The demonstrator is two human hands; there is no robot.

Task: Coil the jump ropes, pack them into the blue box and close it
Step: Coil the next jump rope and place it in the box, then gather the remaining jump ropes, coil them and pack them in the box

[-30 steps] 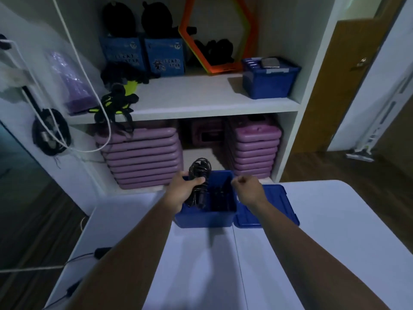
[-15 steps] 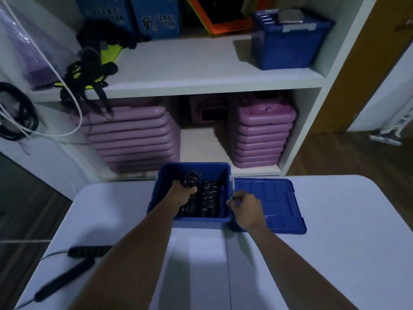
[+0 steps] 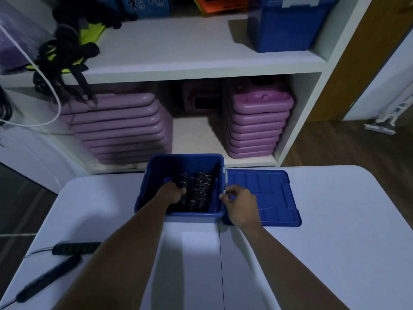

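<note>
Right now the L hand is down inside the blue box, fingers curled round a black coiled rope and clenched on it, back of the hand toward the camera. Just R of that hand, against the held bundle, a second coil w/ greenish marks lies on the box floor. The R hand sits at the box's R rim, thumb and fingertips pinching the rim by a small white clip, other fingers curled in. The box stands upright and open btwn the two hands on the white table. Its lid lies flat on the table just R of the R hand, close beside the box wall; can't tell if they touch.

Well L of the L forearm, near the table edge, a loose jump rope lies uncoiled. It shows two black handles, the nearer one blurred, w/ thin cord running off the L side.

Beyond both hands, past the table's far edge, stands a white shelf unit. The bottom level holds two stacks of purple step boards. Upper level has a closed blue bin far R and a tangle of black straps hanging over the L end.
</note>
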